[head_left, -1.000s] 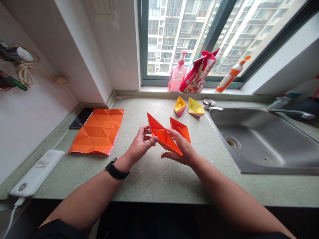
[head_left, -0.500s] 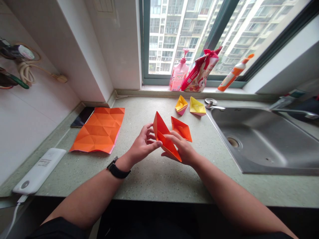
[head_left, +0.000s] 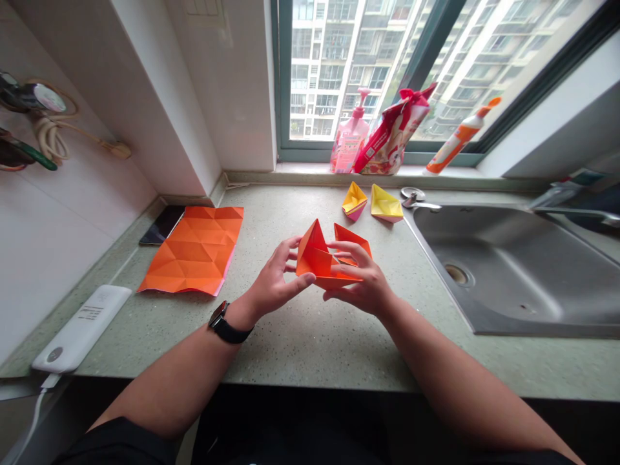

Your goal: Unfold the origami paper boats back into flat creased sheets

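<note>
Orange paper boat (head_left: pixel 317 258) is gripped between my left hand (head_left: pixel 276 274) and right hand (head_left: pixel 358 281), fingers curled around it, left of the sink (head_left: pixel 508 271). Compared with a moment ago, it sits shorter and more upright, its peak standing higher and its long point pulled in. Second orange boat (head_left: pixel 351 237) lies just behind my right hand.

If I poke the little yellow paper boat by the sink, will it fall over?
The yellow folded-paper boat is probably very light, so a gentle poke could move it. It stands upright on the speckled green countertop, and might slide rather than tip, though a hard poke could knock it over. Its thin paper folds would likely crush easily.
</note>
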`<action>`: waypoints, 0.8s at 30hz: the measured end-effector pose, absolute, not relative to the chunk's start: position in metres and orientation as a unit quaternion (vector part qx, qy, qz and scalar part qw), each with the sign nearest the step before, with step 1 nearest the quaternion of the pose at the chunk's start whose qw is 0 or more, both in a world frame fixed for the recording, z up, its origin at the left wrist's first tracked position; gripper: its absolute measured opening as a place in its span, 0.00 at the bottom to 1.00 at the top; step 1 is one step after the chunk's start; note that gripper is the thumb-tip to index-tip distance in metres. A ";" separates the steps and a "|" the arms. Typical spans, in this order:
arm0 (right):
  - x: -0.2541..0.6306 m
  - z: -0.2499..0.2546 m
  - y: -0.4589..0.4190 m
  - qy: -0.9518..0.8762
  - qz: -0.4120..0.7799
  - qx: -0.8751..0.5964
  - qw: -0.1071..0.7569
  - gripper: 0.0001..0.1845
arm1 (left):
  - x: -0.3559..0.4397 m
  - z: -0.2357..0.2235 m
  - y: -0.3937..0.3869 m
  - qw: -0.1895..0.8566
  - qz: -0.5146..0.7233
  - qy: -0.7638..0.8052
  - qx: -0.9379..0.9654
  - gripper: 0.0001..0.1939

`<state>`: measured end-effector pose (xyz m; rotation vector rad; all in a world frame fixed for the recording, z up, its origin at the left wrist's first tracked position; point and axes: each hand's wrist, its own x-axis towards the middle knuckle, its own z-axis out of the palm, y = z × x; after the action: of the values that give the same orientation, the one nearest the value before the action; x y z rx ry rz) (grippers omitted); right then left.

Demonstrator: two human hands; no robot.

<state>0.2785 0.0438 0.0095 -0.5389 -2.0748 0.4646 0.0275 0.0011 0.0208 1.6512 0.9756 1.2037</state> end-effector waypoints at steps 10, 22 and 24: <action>0.279 0.014 0.043 -0.689 0.477 -0.271 0.473 0.42 | 0.031 0.020 0.002 0.406 0.487 0.395 0.665 0.41; 0.277 0.001 0.048 -0.576 0.655 -0.261 0.414 0.35 | 0.031 0.024 0.000 0.121 0.478 0.406 0.770 0.27; 0.276 0.001 0.048 -0.574 0.663 -0.261 0.404 0.34 | 0.030 0.023 0.000 0.128 0.465 0.400 0.779 0.26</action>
<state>0.2758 0.0477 0.0007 -0.6580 -1.4488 1.6752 0.0304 0.0003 0.0230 2.2678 1.1638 1.3530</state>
